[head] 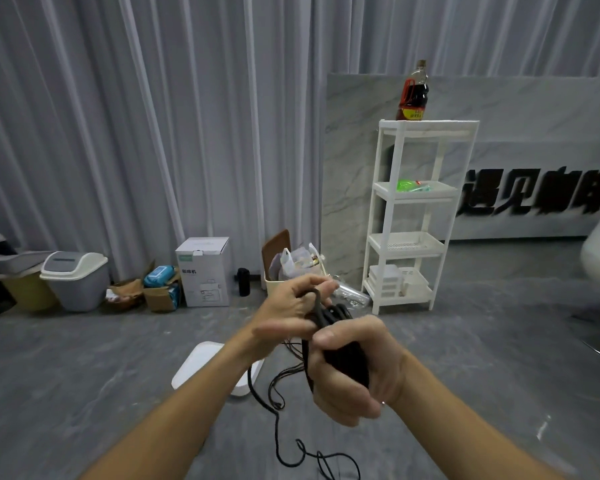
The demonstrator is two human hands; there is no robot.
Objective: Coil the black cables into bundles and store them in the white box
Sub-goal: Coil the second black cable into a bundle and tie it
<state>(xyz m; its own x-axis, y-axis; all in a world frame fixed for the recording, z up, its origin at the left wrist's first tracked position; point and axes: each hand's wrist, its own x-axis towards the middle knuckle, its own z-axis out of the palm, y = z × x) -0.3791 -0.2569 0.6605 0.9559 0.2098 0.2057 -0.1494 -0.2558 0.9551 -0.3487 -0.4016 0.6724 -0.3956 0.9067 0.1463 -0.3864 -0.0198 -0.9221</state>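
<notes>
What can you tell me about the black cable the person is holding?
The black cable is thin, round and bendy, like rubber-coated cord. Part of it is wound into a dark bundle gripped in the right hand, while the left hand pinches a loop at the top. The rest hangs down and trails in loose curls across the grey floor, passing in front of the white box.

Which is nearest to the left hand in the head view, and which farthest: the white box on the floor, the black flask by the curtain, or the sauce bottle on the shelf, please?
From the left hand:
1. White box, just below left.
2. Black flask, behind it, by the curtain.
3. Sauce bottle, atop the shelf, far right.
</notes>
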